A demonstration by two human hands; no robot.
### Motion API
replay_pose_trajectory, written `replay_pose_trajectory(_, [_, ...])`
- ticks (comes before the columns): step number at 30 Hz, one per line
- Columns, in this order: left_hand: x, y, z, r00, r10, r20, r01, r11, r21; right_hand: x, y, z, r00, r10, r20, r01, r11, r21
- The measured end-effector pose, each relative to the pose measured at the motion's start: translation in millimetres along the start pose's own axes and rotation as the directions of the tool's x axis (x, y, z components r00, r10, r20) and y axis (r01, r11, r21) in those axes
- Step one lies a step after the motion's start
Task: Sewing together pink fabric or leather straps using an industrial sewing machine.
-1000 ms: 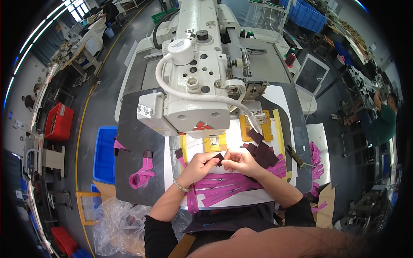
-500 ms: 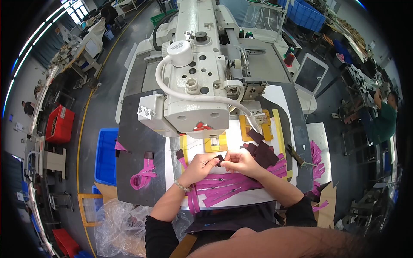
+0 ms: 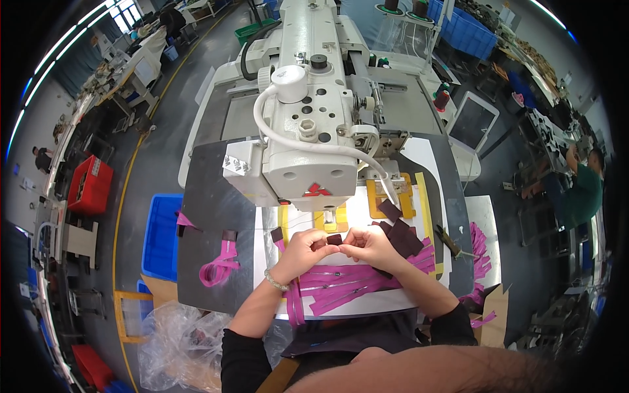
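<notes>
In front of the sewing machine (image 3: pixel 308 175), my left hand (image 3: pixel 303 254) and my right hand (image 3: pixel 372 249) meet at their fingertips. Both pinch a small dark maroon fabric piece (image 3: pixel 335 240) between thumbs and fingers. Beneath my wrists several magenta zippers (image 3: pixel 350 280) lie side by side on the white work plate. A pile of dark fabric patches (image 3: pixel 404 238) sits just beyond my right hand. Near my left hand is a zipper end with a dark tab (image 3: pixel 278 236). Farther left lies a looped magenta zipper (image 3: pixel 221 265), also with a dark end.
Yellow clamp plates (image 3: pixel 331 220) stand under the machine head. Snips (image 3: pixel 451 242) rest at the right, beside a heap of magenta zippers (image 3: pixel 480 252). A blue bin (image 3: pixel 162 236) and clear plastic bag (image 3: pixel 180 347) are at the left. Another person (image 3: pixel 582 187) is far right.
The dark fabric piece has turned from slanted to nearly level, and my fingertips have come closer together around it. The whole view has shifted slightly.
</notes>
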State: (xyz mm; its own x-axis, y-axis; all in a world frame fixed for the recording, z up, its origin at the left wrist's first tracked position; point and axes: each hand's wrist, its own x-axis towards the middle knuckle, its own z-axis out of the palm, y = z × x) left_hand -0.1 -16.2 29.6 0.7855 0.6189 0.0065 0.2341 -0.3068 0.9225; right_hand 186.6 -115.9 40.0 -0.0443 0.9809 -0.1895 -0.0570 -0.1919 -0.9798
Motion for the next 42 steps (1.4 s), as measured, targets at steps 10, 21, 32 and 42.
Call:
replay_pose_trajectory(10, [-1.9,-0.1,11.3,0.994,0.051,-0.092,-0.063,0.989,-0.132,-0.3,7.8,3.9,0.999,0.026,-0.023,-0.025,0.999,0.032])
replay_pose_trajectory(21, [-3.1,-3.9,11.3,0.999,-0.026,0.028,0.034,0.937,-0.349,-1.7,6.2,5.2,0.999,0.054,-0.005,-0.054,0.997,0.057])
replay_pose_trajectory(32, [0.3,-10.0,16.9,0.998,0.007,0.063,0.02,0.909,-0.416,-3.9,5.4,11.3,0.975,-0.207,-0.083,0.185,0.958,-0.22])
replay_pose_trajectory(42, [-1.2,-16.4,20.2,1.0,0.018,-0.016,-0.023,0.902,-0.431,-4.9,0.9,12.2,0.927,-0.375,-0.009,0.317,0.795,-0.518])
